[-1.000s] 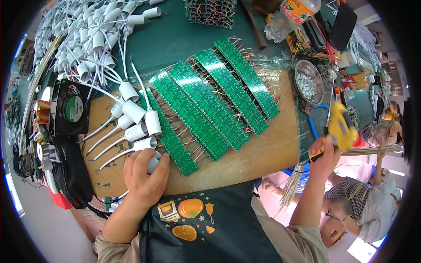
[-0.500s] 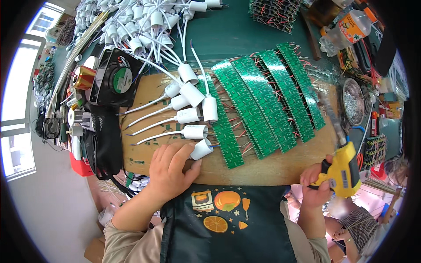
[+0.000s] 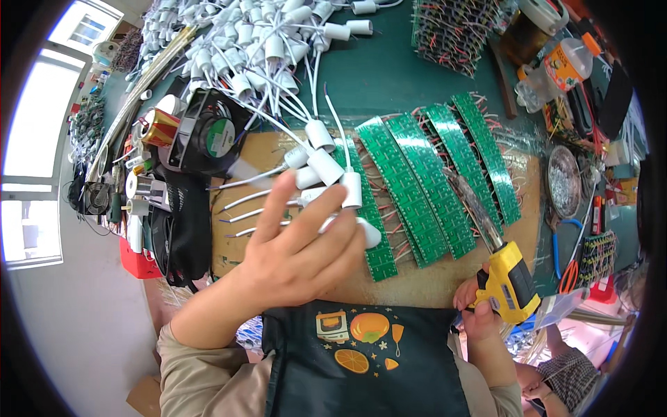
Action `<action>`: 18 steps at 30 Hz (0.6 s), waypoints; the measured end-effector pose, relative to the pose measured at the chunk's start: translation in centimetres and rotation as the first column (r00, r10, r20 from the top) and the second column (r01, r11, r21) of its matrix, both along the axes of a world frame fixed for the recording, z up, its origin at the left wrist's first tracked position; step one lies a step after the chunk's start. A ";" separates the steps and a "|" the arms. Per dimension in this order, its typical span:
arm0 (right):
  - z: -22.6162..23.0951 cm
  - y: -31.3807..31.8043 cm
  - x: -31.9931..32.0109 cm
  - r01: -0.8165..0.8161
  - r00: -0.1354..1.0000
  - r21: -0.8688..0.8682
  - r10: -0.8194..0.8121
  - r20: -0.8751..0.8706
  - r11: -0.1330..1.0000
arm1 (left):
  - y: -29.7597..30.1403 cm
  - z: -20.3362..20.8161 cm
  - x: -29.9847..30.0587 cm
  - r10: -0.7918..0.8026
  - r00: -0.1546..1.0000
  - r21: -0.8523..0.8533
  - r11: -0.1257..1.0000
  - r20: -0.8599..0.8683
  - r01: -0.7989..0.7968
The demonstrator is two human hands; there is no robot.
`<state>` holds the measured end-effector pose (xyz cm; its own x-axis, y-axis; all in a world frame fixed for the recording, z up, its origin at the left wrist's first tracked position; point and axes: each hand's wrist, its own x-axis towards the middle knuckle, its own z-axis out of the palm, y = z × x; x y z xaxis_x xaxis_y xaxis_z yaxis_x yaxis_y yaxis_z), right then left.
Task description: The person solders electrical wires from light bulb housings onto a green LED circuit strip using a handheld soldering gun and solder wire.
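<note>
Two hands are working over a wooden board [image 3: 431,288] lying on a green tabletop [image 3: 389,69]. Left hand [image 3: 295,257] is hovering above the board's left half, fingers [image 3: 316,215] spread open and blurred, gripping nothing; its fingertips are overlapping a small cluster of white lamp sockets [image 3: 326,163] with thin wire leads pointing left. Whether the fingers are touching the sockets cannot be told. Right hand [image 3: 479,306] is sitting at the board's lower right edge, fingers closed around the handle of a yellow electric screwdriver [image 3: 511,281]; its long metal shaft is angling up and left across the green circuit boards [image 3: 431,184].

Five or so of these long green circuit boards are lying side by side, slanted, on the board's middle and right, with short red and white leads sticking out along their edges. Left of the board a black cooling fan [image 3: 208,135] is resting beside a gold-coloured block battery [image 3: 160,126]. A large heap of white sockets [image 3: 236,42] is filling the upper left of the tabletop. A round metal dish [image 3: 564,181] is standing right of the board. A dark apron [image 3: 361,361] with orange fruit prints is showing at the lower edge.
</note>
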<state>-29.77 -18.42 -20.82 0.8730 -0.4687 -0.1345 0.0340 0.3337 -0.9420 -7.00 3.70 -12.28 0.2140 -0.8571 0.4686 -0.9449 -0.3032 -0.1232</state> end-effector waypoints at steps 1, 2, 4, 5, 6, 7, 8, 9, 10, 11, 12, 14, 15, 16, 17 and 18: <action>0.0 0.0 0.0 -0.003 1.000 -0.004 0.003 0.010 1.000 | -0.8 0.1 0.6 0.007 1.000 -0.002 1.000 0.013 -0.007; 0.0 0.0 0.0 -0.010 1.000 -0.006 0.010 0.022 1.000 | -1.6 0.0 1.7 -0.021 0.999 0.026 0.999 -0.050 0.023; -0.2 0.0 -0.1 0.014 0.999 -0.001 -0.014 0.030 1.000 | -2.7 -1.1 4.5 -0.065 0.989 0.007 0.998 -0.130 0.066; -0.3 0.0 -0.1 0.022 0.999 -0.011 -0.021 0.050 1.000 | -2.9 -1.8 6.1 -0.073 0.987 -0.035 0.997 -0.141 0.068; -0.4 0.0 -0.3 0.039 0.998 -0.018 -0.038 0.049 0.999 | -3.8 -2.1 7.7 -0.036 0.990 -0.089 0.996 -0.134 0.024; -0.6 -0.1 -0.3 0.022 0.998 -0.018 -0.021 0.059 1.000 | -3.9 -2.3 9.1 0.011 0.985 -0.181 0.983 -0.170 -0.042; -0.7 -0.2 -0.2 0.008 0.998 -0.019 -0.006 0.067 1.000 | -4.0 -2.7 10.6 0.052 0.976 -0.269 0.957 -0.211 -0.109; -0.8 -0.1 -0.1 0.006 0.997 -0.018 -0.004 0.077 1.000 | -4.1 -2.7 12.1 0.160 0.963 -0.259 0.942 -0.216 -0.215; -0.8 -0.1 0.0 0.002 0.997 -0.027 0.001 0.082 1.000 | -4.2 -2.6 13.6 0.266 0.938 -0.251 0.914 -0.223 -0.319; -0.8 -0.1 0.0 -0.001 0.996 -0.036 0.004 0.087 0.999 | -4.5 -2.6 15.1 0.267 0.939 -0.254 0.913 -0.218 -0.319; -0.7 -0.1 0.1 0.001 0.996 -0.041 0.003 0.089 0.999 | -5.0 -2.7 16.6 0.391 0.895 -0.155 0.891 -0.213 -0.426; -0.8 -0.2 0.2 0.005 0.996 -0.040 -0.001 0.095 0.999 | -5.7 -3.0 18.2 0.510 0.839 -0.062 0.847 -0.190 -0.529; -0.7 -0.2 0.3 0.003 0.995 -0.041 0.001 0.101 0.999 | -6.2 -3.0 18.6 0.586 0.802 0.046 0.809 -0.117 -0.585; -0.6 -0.2 0.4 -0.004 0.995 -0.031 0.007 0.100 1.000 | -6.7 -3.4 19.0 0.645 0.763 0.147 0.760 -0.041 -0.633; -0.5 -0.3 0.5 -0.012 0.995 -0.021 0.014 0.100 1.000 | -6.8 -3.8 19.2 0.593 0.805 0.028 0.804 0.020 -0.594; -0.5 -0.2 0.4 -0.007 0.995 -0.022 0.010 0.100 1.000 | -6.9 -3.7 19.6 0.590 0.807 0.027 0.807 0.019 -0.590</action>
<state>-29.36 -18.66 -21.33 0.8856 -0.4630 -0.0360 0.1261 0.3142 -0.9409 12.61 -3.24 -15.93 0.6787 -0.5810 0.4492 -0.5839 -0.7979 -0.1497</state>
